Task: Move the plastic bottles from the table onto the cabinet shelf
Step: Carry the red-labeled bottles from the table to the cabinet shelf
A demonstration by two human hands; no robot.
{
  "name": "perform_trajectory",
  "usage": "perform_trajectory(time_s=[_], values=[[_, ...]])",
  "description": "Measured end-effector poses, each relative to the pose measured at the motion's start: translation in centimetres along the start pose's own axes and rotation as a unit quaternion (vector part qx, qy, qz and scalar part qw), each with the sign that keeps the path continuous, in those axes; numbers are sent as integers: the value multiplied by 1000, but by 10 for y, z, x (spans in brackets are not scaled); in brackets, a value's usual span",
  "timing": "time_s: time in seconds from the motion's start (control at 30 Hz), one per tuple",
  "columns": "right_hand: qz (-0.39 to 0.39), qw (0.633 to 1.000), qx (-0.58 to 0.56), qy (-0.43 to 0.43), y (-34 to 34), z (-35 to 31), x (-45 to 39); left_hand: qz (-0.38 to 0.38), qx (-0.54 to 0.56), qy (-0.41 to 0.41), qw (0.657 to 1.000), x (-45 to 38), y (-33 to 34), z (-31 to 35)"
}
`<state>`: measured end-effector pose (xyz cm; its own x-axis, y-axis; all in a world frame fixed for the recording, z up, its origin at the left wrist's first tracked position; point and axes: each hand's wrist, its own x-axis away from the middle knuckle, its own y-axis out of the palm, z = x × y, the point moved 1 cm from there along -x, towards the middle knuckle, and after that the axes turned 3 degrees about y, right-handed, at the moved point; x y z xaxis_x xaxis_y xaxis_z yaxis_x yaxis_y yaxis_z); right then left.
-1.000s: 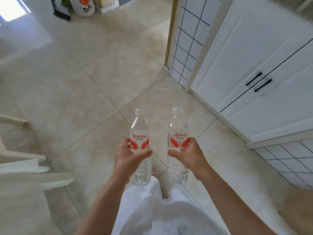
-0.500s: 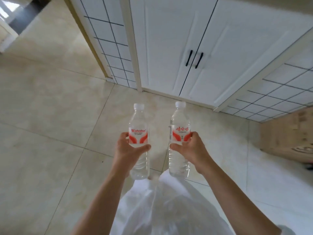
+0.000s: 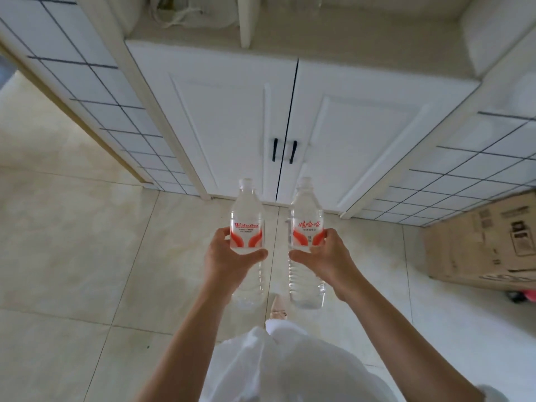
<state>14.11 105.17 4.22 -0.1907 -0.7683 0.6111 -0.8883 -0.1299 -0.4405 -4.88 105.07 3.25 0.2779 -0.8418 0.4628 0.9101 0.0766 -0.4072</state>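
1. Before the white cabinet (image 3: pixel 290 117), above the tiled floor (image 3: pixel 72 242), two plastic bottles are carried upright and side by side, close to each other but not touching.
2. The left hand (image 3: pixel 229 256) grasps the left bottle (image 3: pixel 247 224) around its middle, with the thumb just under the red label and the fingers curled behind.
3. The right hand (image 3: pixel 327 256) grasps the right bottle (image 3: pixel 306 227) in the same way, thumb in front below the label.
4. I judge that the grip near the middle keeps each bottle balanced and vertical, so it can be set down on its base directly.
5. Both cabinet doors are closed, their two dark handles (image 3: pixel 284 150) meeting at the centre seam.
6. An open shelf (image 3: pixel 333 27) sits on top of the doors, near the upper edge of the view; probably this is the target, and the bottles need to be lifted higher to reach it.
7. A cardboard box (image 3: pixel 478 242) stands on the floor by the tiled wall at the right side, well apart from the hands.
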Motion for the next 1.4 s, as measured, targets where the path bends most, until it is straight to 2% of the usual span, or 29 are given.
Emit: perform_trajectory(time_s=[0.37,0.57,0.77,1.0,1.23,1.4], values=[[48,998,-40,-14,-61,-79,-89,-31,-31,74,996,-98,43,109],[126,989,-35,-73,-83,-144,-128,-30,-45,160,986,-159,43,175],[200,967,-36,-156,-108,-214,-162,-26,-36,242,969,-214,37,245],[255,941,-51,-215,-134,-266,-194,5,-5,307,952,-251,44,305],[291,909,-112,-276,-155,-296,-229,23,74,351,933,-274,70,343],[312,891,-113,-311,-162,-296,-258,46,75,370,925,-288,91,352]])
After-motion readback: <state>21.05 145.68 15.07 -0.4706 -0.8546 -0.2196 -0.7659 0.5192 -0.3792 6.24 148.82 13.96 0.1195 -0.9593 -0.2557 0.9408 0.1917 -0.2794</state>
